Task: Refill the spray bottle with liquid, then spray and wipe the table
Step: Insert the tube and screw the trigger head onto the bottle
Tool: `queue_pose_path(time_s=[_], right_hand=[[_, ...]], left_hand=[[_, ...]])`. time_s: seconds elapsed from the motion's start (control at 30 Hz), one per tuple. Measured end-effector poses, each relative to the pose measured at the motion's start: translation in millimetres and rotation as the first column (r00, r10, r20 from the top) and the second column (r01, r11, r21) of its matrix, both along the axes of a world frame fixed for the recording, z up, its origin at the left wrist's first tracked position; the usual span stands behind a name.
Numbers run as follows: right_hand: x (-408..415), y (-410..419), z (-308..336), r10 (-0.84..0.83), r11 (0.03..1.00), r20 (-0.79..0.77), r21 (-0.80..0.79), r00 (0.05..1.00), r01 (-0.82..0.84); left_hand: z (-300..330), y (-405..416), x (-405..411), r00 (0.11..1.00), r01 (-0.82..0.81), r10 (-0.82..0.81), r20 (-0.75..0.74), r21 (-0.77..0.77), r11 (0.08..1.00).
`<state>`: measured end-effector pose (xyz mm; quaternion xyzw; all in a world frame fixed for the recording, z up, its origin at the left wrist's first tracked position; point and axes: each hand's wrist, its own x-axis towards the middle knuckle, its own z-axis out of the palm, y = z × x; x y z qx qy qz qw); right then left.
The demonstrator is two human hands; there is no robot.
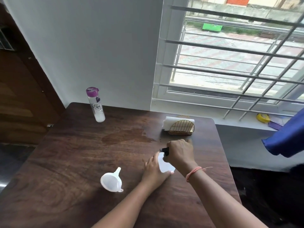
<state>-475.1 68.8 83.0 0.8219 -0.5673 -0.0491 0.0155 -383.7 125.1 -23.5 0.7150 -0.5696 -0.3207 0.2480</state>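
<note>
- The room: a pale grey wall behind, a large barred window (230, 51) at right looking onto a street, a dark wooden door (21, 89) at left.
- The dark wood-grain counter (74, 153) is smooth and hard, with a duller wet-looking patch (125, 135) near its middle; anything wet may slide on it.
- The tall clear water bottle with a purple cap (96, 104) stands upright at the far left corner, a little pale liquid at its bottom, well apart from the hands.
- The gold wire holder of white paper napkins (180, 126) sits at the far right, just beyond the right hand; the napkins are soft and should pull free easily.
- The translucent white plastic spray bottle with a black head (165, 163) stands near the counter's right side. It looks light and thin-walled, likely to dent or tip, so hold the body low and turn the head at the collar.
- The white plastic funnel (111, 180) lies on its side, left of the hands; light and stiff.
- The right hand (180, 153) has its fingers closed over the black head.
- The left hand (153, 170) wraps the bottle's body.
</note>
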Motion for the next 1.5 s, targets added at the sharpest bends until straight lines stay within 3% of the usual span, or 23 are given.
queue_pose_path(time_s=[0.1, 0.2, 0.33, 0.4, 0.47, 0.53, 0.63, 0.73, 0.9, 0.97, 1.03, 1.17, 1.27, 1.37, 1.5], right_hand=[[-11, -5, 1, 0.055, 0.998, -0.001, 0.008, 0.998, -0.055], [-15, -5, 5, 0.223, 0.974, 0.021, 0.042, 0.975, -0.223], [-10, 7, 5, 0.402, 0.913, 0.013, 0.068, 0.915, -0.402], [-10, 13, 2, 0.409, 0.911, 0.026, 0.048, 0.912, -0.410], [-12, 15, 0, 0.322, 0.945, 0.087, 0.036, 0.943, -0.326], [-16, 16, -4, 0.213, 0.975, 0.126, 0.041, 0.969, -0.220], [-23, 15, -8, 0.110, 0.992, 0.146, 0.038, 0.983, -0.116], [-30, 13, -8, 0.100, 0.993, 0.144, 0.041, 0.985, -0.107], [-44, 10, -5, 0.361, 0.929, 0.105, 0.039, 0.927, -0.367], [-47, 11, -3, 0.434, 0.896, 0.100, 0.050, 0.895, -0.440], [-49, 12, -3, 0.472, 0.878, 0.100, 0.039, 0.876, -0.477], [-55, 16, -2, 0.431, 0.900, 0.157, -0.012, 0.888, -0.435], [-66, 21, -7, 0.332, 0.942, 0.196, -0.010, 0.923, -0.337], [-77, 22, -9, 0.198, 0.977, 0.253, 0.029, 0.947, -0.212], [-88, 24, -12, 0.160, 0.982, 0.279, 0.050, 0.947, -0.180]], left_hand=[[-1, -1, 4, 0.993, -0.048, 0.056, -0.101, 0.090, 0.995], [2, -12, 18, 0.997, -0.041, 0.052, -0.057, 0.178, 0.983], [14, -24, 33, 0.958, 0.286, -0.277, -0.074, 0.237, 0.928], [15, -25, 33, 0.928, 0.372, -0.354, -0.116, 0.286, 0.883], [14, -20, 25, 0.935, 0.350, -0.308, -0.176, 0.313, 0.883], [10, -12, 9, 0.963, 0.265, -0.243, -0.116, 0.233, 0.936], [3, 8, -28, 0.995, -0.070, 0.071, -0.072, 0.016, 0.997], [3, 19, -58, 0.942, -0.327, 0.325, -0.084, -0.003, 0.945], [-2, 10, -55, 0.928, -0.279, 0.314, -0.199, 0.182, 0.943], [-2, 6, -40, 0.957, -0.207, 0.240, -0.165, 0.197, 0.958], [1, 2, -27, 0.992, -0.067, 0.085, -0.088, 0.197, 0.978], [5, 1, -19, 0.972, 0.125, -0.084, -0.219, 0.179, 0.976], [0, 1, -36, 0.994, 0.080, -0.071, -0.082, 0.117, 0.990], [-8, 6, -58, 0.995, -0.065, 0.067, 0.071, -0.035, 0.997], [-17, 19, -76, 0.977, -0.178, 0.200, 0.074, -0.234, 0.956]])
